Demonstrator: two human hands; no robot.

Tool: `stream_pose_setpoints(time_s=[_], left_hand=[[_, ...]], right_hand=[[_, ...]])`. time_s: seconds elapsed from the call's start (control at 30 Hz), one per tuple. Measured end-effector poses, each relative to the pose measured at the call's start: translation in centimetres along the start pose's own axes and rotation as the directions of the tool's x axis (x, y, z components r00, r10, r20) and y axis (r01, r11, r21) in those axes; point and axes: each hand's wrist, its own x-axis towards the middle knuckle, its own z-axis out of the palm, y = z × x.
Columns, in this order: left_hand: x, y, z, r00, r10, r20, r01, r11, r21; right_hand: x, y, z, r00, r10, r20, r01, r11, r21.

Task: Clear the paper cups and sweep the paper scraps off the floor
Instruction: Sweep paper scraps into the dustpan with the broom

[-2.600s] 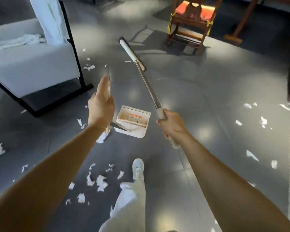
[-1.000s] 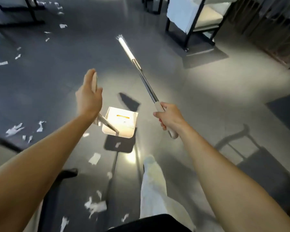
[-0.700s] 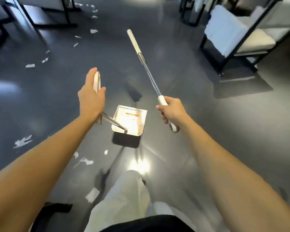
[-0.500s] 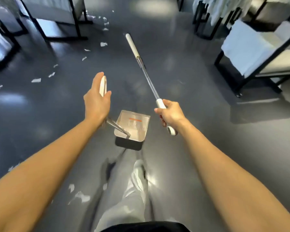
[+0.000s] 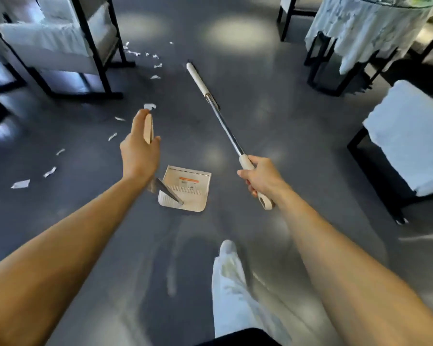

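Note:
My left hand [image 5: 139, 151] grips the beige top of the dustpan handle [image 5: 149, 128]; its metal rod runs down to the white dustpan [image 5: 185, 189], which hangs just above the dark floor in front of me. My right hand [image 5: 261, 177] grips the beige end of the broom handle [image 5: 224, 123]; the broom's white head [image 5: 196, 77] points away toward the floor ahead. White paper scraps [image 5: 150, 106] lie scattered on the floor at the left and ahead by a chair. No paper cups show.
A black-framed chair with white cushions [image 5: 60, 46] stands at the far left. A table with a white cloth [image 5: 360, 28] is at the far right, and a white-cushioned seat [image 5: 408, 141] at the right. My white-trousered leg and shoe [image 5: 228, 248] step forward.
I have turned and walked across the room, so the chairs and scraps have shifted in view. Both hands keep the same hold on dustpan and broom.

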Motion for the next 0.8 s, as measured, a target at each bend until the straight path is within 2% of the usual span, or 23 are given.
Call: stream_pose_setpoints(time_s=[0.23, 0.37, 0.53, 0.8], left_hand=[[25.1, 4.0, 10.8, 0.996, -0.048, -0.07, 0.05, 0.998, 0.026], [39.5, 4.5, 17.2, 0.987, -0.1, -0.127, 0.096, 0.995, -0.031], [59.1, 3.8, 27.7, 0.985, -0.118, -0.123, 0.112, 0.992, -0.049], [90.1, 7.5, 39.6, 0.988, -0.101, -0.121, 0.1, 0.995, -0.01]], right_hand=[[26.4, -13.5, -4.6, 0.999, 0.013, 0.052, -0.012, 1.0, -0.019], [41.3, -20.0, -4.6, 0.996, 0.026, 0.08, -0.026, 1.0, 0.003], [62.2, -27.3, -3.9, 0.996, 0.007, 0.087, -0.01, 0.999, 0.037], [91.8, -41.7, -7.2, 0.992, -0.015, 0.128, 0.013, 1.0, 0.015]])
